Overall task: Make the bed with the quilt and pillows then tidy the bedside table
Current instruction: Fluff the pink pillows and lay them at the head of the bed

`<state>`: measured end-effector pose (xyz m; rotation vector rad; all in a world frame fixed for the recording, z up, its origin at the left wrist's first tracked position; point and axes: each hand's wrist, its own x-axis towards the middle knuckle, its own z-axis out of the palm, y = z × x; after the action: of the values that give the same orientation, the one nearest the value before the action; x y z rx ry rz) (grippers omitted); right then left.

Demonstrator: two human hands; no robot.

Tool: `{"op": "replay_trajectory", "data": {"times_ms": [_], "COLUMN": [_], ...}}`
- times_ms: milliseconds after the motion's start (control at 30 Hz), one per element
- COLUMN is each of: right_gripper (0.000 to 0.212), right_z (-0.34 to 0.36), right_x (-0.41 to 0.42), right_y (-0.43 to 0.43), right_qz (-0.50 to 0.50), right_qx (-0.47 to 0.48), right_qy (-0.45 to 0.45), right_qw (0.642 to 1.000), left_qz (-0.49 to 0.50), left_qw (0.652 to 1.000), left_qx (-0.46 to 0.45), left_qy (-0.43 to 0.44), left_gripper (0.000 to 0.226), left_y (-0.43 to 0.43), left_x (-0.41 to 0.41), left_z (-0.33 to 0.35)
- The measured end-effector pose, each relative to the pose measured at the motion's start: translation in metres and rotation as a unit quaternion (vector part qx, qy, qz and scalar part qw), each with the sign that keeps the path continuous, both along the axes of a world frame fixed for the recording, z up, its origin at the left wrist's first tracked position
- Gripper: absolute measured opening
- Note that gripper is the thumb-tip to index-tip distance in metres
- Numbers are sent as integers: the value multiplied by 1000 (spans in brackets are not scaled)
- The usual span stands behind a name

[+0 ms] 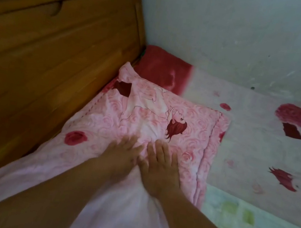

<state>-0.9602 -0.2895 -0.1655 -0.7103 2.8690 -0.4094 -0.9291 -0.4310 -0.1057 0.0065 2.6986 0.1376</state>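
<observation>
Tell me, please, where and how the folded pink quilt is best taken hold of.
Probably along its layered right edge: the quilt shows its stacked folds there, open to the bedsheet side, so come from the right. The wooden panel crowds its left side.

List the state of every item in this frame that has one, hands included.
pink quilt, folded in layers, lying on the bed sheet against the wooden headboard.
left hand, fingers straight, pressing flat on the pink quilt.
right hand, fingers straight, pressing flat on the pink quilt next to the left hand.
bed sheet, spread over the bed, partly covered by the pink quilt.
</observation>
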Motion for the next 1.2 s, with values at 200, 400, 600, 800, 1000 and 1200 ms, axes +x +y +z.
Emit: {"op": "replay_trajectory", "data": {"times_ms": [200,400,600,800,1000,1200], "right_gripper": [64,69,66,86,67,80], "right_z": [63,74,76,48,62,62], "right_x": [6,108,84,142,138,127], "right_y": [-1,-3,-18,-3,-24,-18], "right_qz": [-26,-14,7,60,8,83], "right_qx": [95,16,63,81,-13,74], "right_qy": [-128,-64,-104,-93,24,-136], "right_qw": [987,998,993,991,1000,984], "left_qz": [-36,144,186,207,258,171], "left_qw": [994,941,982,975,942,984], "left_qx": [-41,-123,-35,-54,-112,39], "left_qy": [93,281,23,61,182,20], "left_gripper": [69,68,69,72,70,58], "left_y": [-2,-21,-53,-39,-45,-56], "left_x": [70,116,117,170,152,151], "left_z": [30,58,29,23,26,36]}}
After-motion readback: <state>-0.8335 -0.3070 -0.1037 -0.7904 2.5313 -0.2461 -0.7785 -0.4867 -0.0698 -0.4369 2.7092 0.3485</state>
